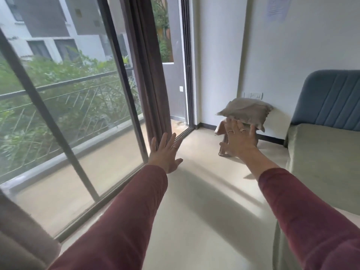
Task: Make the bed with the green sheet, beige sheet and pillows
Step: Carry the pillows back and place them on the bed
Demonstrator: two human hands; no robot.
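Both my arms, in dark red sleeves, were stretched out ahead of me over the pale floor [194, 211]. My left hand [165, 152] was spread flat with straight fingers, holding nothing, in front of the sliding glass door [78, 114] and the brown curtain [152, 75]. My right hand [240, 141] was also open, fingers fanned and pointing up toward the pillow [244, 112]; the fingertips overlapped its lower edge, but I could not tell whether they touched it.

The grey-beige pillow lay on a small stool [226, 141] standing on the floor by the white wall [292, 45], between the door frame and the head of the bed [327, 152]. Its long axis ran left to right across the view, roughly along the wall; one pointed corner stuck out to the left, toward the door, and the other end drooped down on the right. It sat tilted, with the far side higher. A pinkish cloth [221, 128] hung from the stool beneath it.

The green sheet [321, 162] covered the mattress on my right, smooth across the top and hanging down the near side. The blue padded headboard [335, 98] stood against the wall behind it.
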